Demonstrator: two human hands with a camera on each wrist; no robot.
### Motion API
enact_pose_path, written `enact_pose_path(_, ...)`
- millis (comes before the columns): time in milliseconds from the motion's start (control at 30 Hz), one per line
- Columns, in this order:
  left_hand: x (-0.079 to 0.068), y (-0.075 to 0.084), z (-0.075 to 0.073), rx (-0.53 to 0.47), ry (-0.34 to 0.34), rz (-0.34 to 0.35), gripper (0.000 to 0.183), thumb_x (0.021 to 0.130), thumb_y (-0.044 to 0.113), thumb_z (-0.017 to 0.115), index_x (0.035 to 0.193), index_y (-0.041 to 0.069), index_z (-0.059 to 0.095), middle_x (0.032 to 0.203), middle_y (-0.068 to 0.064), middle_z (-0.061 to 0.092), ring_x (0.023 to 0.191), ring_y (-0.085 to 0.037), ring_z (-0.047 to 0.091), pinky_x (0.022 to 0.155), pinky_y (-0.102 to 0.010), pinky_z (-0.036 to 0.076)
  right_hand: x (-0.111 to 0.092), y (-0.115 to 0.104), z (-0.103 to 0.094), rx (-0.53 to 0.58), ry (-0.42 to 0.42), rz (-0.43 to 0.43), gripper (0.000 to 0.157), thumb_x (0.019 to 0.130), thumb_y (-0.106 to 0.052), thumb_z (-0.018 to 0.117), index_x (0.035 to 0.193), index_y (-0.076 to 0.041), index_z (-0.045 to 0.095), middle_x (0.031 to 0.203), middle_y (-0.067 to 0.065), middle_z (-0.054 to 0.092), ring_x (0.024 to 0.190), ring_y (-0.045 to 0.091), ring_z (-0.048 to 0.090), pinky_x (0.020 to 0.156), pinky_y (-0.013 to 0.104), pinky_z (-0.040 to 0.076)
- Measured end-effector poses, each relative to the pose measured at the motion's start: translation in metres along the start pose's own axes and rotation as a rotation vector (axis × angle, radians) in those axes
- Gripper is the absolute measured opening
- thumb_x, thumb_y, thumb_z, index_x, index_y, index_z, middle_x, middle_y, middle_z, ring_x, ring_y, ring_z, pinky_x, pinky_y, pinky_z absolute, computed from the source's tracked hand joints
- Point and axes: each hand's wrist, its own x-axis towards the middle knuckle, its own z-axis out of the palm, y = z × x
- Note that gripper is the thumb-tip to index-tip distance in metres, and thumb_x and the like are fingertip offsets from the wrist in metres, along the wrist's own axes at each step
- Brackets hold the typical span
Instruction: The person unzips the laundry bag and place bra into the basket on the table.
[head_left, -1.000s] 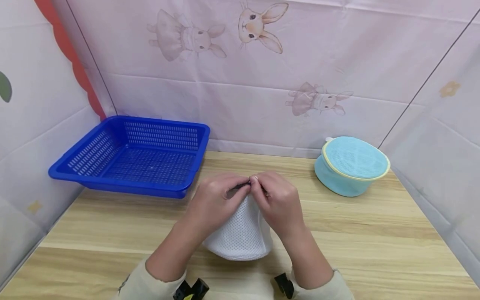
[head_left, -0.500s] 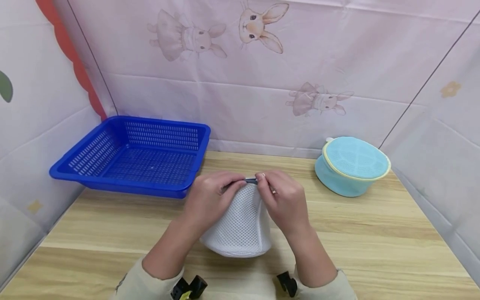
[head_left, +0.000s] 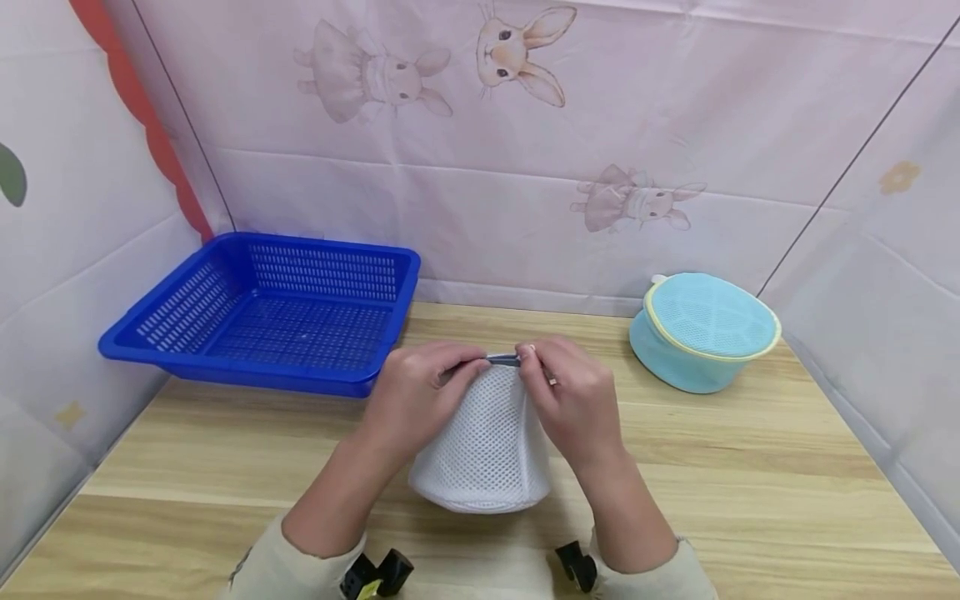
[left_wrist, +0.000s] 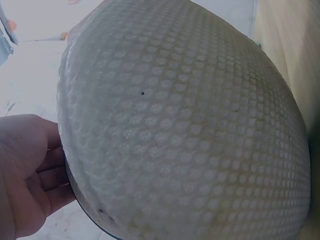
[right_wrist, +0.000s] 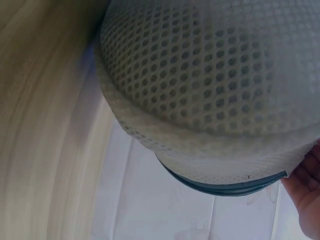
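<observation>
Both hands hold a white mesh laundry bag (head_left: 483, 450) by its top edge, above the wooden table. Along that edge runs a dark grey zipper (head_left: 502, 360), a short stretch of it showing between the hands. My left hand (head_left: 420, 387) pinches the edge at its left part, thumb on the near side. At the other part, my right hand (head_left: 573, 396) pinches the edge between thumb and fingers, and a small pale piece shows beside it. The mesh fills most of the left wrist view. From the right wrist, the zipper (right_wrist: 227, 189) curves along the bag's far rim.
At the back left stands a blue plastic basket (head_left: 258, 376) with slotted walls. A round light-blue mesh bag (head_left: 712, 321) with yellow piping sits at the back right. Behind the wooden table (head_left: 735, 500) hangs a pink curtain (head_left: 480, 217) with rabbit prints.
My hands have drawn apart along the bag's edge, the right one moving rightward and the left slightly leftward. More of the zipper now shows between them.
</observation>
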Motion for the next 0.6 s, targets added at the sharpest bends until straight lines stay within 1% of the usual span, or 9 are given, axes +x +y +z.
enact_pose_path(67, -0.0009, 0.001, 0.0015, -0.003, -0.006, 0.008, 0.014, 0.085, 0.017, 0.078, 0.096, 0.007, 0.078, 0.093, -0.004, 0.076, 0.086, -0.015, 0.073, 0.076, -0.026, 0.059, -0.0001, -0.0015, 0.0011, 0.008, -0.008, -0.007, 0.016, 0.09, -0.008, 0.06, 0.08, -0.002, 0.071, 0.078, 0.008, 0.071, 0.072, 0.02, 0.068, 0.062, 0.032, 0.057)
enact_pose_path(167, -0.0025, 0.0048, 0.0044, -0.016, -0.039, 0.022, 0.017, 0.086, 0.016, 0.077, 0.1, 0.006, 0.077, 0.096, -0.005, 0.076, 0.09, -0.015, 0.073, 0.079, -0.027, 0.059, -0.0006, -0.0051, 0.0034, 0.019, -0.026, -0.038, 0.018, 0.092, -0.009, 0.058, 0.08, -0.002, 0.071, 0.077, 0.007, 0.07, 0.072, 0.019, 0.067, 0.064, 0.031, 0.058)
enact_pose_path(300, -0.0035, 0.009, 0.0077, -0.021, -0.064, 0.01, 0.019, 0.089, 0.014, 0.074, 0.105, 0.006, 0.076, 0.1, -0.005, 0.076, 0.094, -0.016, 0.072, 0.082, -0.026, 0.058, -0.0013, -0.0082, 0.0061, 0.035, -0.033, -0.06, 0.018, 0.092, -0.007, 0.058, 0.08, -0.002, 0.07, 0.077, 0.007, 0.07, 0.074, 0.019, 0.068, 0.066, 0.031, 0.058)
enact_pose_path(433, -0.003, 0.009, 0.0089, -0.001, -0.045, -0.002, 0.017, 0.088, 0.015, 0.074, 0.103, 0.007, 0.077, 0.098, -0.004, 0.076, 0.093, -0.016, 0.073, 0.081, -0.027, 0.058, -0.0015, -0.0076, 0.0062, 0.038, -0.032, -0.05, 0.019, 0.093, -0.008, 0.058, 0.08, -0.003, 0.07, 0.077, 0.007, 0.07, 0.074, 0.019, 0.068, 0.066, 0.031, 0.058)
enact_pose_path(600, -0.0023, 0.0053, 0.0104, 0.015, -0.024, 0.013, 0.013, 0.087, 0.014, 0.075, 0.098, 0.007, 0.078, 0.093, -0.004, 0.076, 0.088, -0.016, 0.073, 0.077, -0.026, 0.059, -0.0018, -0.0038, 0.007, 0.026, -0.032, -0.045, 0.021, 0.093, -0.009, 0.057, 0.078, -0.003, 0.071, 0.077, 0.007, 0.071, 0.073, 0.02, 0.068, 0.065, 0.031, 0.058)
